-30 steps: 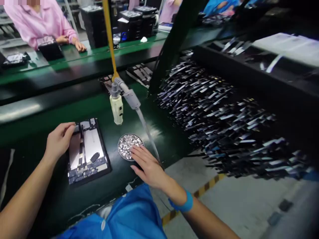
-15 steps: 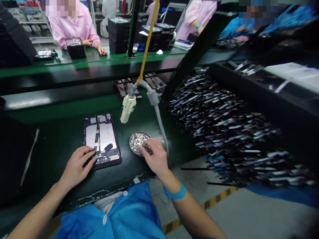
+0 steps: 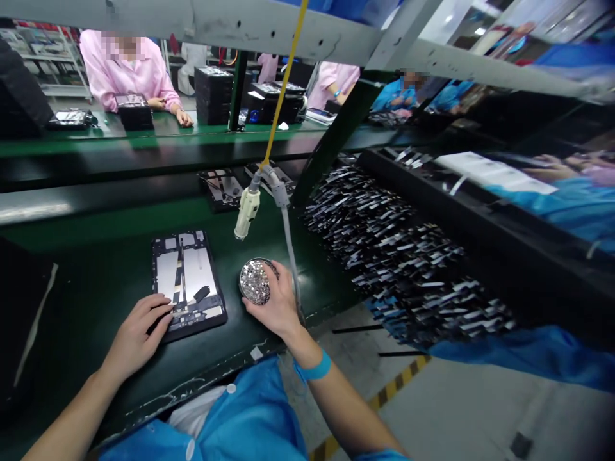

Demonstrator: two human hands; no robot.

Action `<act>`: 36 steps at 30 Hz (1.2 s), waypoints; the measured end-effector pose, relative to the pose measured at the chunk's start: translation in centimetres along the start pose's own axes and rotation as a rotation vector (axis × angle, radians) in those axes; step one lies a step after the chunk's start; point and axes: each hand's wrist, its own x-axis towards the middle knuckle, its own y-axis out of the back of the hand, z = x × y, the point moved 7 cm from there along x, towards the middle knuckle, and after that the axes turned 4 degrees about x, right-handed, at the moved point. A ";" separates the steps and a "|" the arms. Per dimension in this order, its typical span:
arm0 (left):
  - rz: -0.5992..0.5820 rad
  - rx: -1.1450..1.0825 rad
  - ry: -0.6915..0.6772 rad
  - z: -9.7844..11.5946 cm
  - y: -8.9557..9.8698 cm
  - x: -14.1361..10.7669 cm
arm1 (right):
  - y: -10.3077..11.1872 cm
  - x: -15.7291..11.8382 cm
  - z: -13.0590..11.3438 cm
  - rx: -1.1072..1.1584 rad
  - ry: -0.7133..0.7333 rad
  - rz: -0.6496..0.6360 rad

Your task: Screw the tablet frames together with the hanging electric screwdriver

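An opened tablet lies on the green bench, its white and black inner parts and ribbon cable showing. At its lower left corner rests my left hand, fingers stretched and apart, the tips touching the tablet. A small black piece lies loose-looking on the tablet. To the right, my right hand is wrapped round the rim of a round dish full of small shiny metal pieces, probably screws. Its thumb is at the near edge and its other fingers at the right side.
A pale yellow electric screwdriver hangs from a yellow cord above the bench. More opened tablets lie behind it. On the right stands a rack packed with dark strips. A person in pink sits across the bench.
My right hand has gone from fingers over the pieces in the dish to gripping the dish by its rim. The left hand stays on the tablet. The view has tilted up.
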 end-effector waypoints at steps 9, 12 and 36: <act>-0.014 0.011 0.026 -0.5 -0.4 -0.4 | 2.5 0.0 -3.7 0.089 0.254 0.097; -0.011 0.007 0.038 -0.6 -0.5 -0.5 | 2.7 0.3 -4.1 0.112 0.289 0.111; 0.005 -0.021 0.046 -0.2 0.0 -0.1 | -1.4 2.9 0.7 0.232 0.411 -0.696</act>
